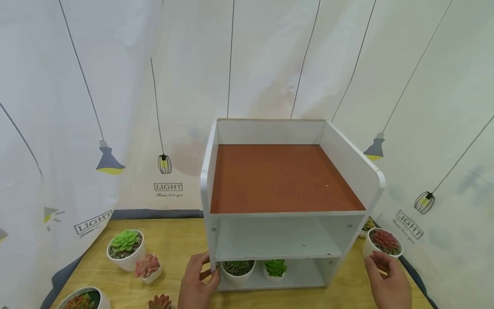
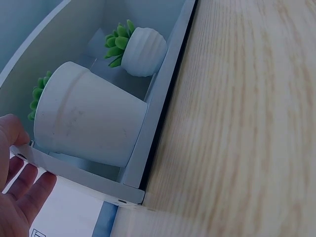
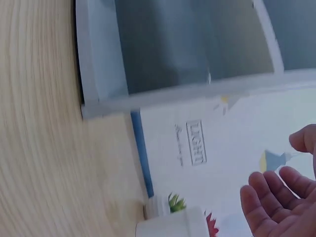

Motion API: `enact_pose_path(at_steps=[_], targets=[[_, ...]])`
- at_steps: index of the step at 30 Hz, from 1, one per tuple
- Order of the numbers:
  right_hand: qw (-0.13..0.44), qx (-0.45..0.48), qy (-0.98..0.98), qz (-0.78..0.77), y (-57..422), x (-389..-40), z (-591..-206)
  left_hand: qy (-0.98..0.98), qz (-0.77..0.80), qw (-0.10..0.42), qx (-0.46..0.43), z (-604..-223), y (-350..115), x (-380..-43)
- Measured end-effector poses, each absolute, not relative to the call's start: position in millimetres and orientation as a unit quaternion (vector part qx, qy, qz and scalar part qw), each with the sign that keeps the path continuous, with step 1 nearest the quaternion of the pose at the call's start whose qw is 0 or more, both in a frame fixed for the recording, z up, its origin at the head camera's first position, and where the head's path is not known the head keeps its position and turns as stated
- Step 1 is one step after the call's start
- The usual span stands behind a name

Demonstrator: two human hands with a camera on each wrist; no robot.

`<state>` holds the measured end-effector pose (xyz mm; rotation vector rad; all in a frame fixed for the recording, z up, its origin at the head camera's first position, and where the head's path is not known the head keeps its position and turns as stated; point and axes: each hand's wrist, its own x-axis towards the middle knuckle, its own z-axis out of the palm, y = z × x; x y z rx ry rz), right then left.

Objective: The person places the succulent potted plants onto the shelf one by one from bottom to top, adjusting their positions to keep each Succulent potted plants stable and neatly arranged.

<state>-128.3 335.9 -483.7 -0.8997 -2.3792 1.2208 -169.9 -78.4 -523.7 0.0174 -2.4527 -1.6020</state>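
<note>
A white two-tier shelf (image 1: 351, 169) with a reddish-brown top panel stands on the table. My left hand (image 1: 198, 279) grips the front edge of its left side panel (image 2: 74, 173), thumb inside and fingers outside. On the bottom tier sit a larger white pot (image 2: 94, 116) with a green succulent and a small ribbed pot (image 2: 145, 52) with a bright green one. To the right of the shelf, my right hand (image 1: 387, 279) hovers with loosely bent fingers and holds nothing. It overlaps a white pot with a dark red succulent (image 1: 384, 242) in the head view; the right wrist view shows them apart.
Left of the shelf are a bright green potted succulent (image 1: 125, 249), a pink one (image 1: 148, 267), an orange-green one (image 1: 85, 300) and a reddish-brown one (image 1: 160, 301). Another small pot (image 1: 368, 225) is partly hidden at the right. A lamp-print curtain (image 1: 173, 107) hangs behind the table.
</note>
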Motion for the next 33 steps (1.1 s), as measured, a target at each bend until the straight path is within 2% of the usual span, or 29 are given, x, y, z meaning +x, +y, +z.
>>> enact_pose_path(at_steps=[7,21,33], targets=[[0.167,-0.323,-0.806,0.467,357.8,-140.2,-483.0,-0.828,-0.552,0.102,-0.001,-522.4,-80.1,-173.4],[0.153,-0.371,-0.780,0.480,388.2,-142.0,-506.4,-0.838,-0.538,0.094,0.006,-524.8,-80.0,-164.3],[0.089,-0.378,-0.813,0.434,411.2,-158.4,-514.1,-0.833,-0.542,0.113,-0.006,-526.2,-78.8,-169.5]])
